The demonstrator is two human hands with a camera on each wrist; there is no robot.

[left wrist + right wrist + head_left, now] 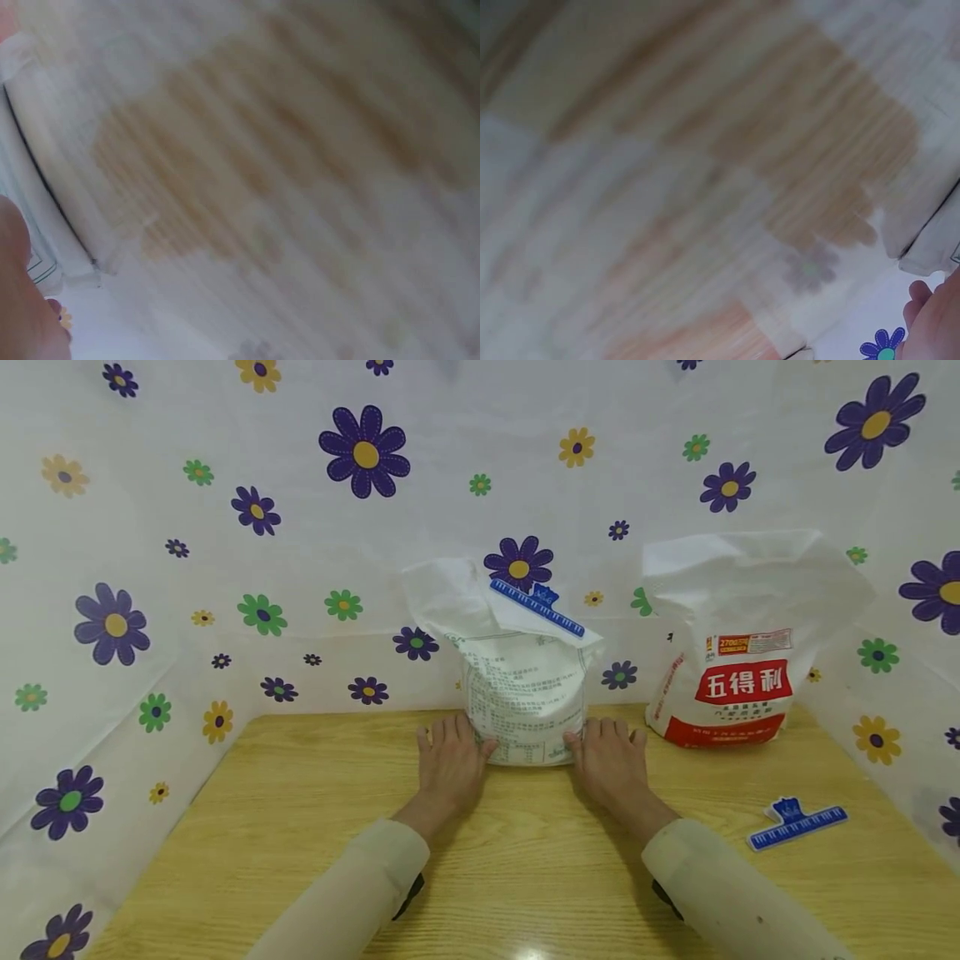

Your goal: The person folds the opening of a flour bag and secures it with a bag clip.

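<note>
A white printed bag (pixel 527 702) with green text stands upright at the back of the table. Its top is folded over, and a blue clip (pixel 536 607) with a piano-key pattern sits slanted across the fold. My left hand (pixel 452 764) grips the bag's lower left side, thumb at the front. At the lower right side, my right hand (pixel 613 767) holds it the same way. Both wrist views catch only part of a hand: the left hand (pixel 26 300) beside the bag's edge and the right hand (pixel 937 315) at the opposite edge.
A white and red flour bag (pixel 731 693) stands to the right, its top unclipped. A second blue piano-key clip (pixel 798 825) lies on the wooden table (pixel 300 860) at the right. Flower-patterned white cloth (pixel 442 468) surrounds the back and sides.
</note>
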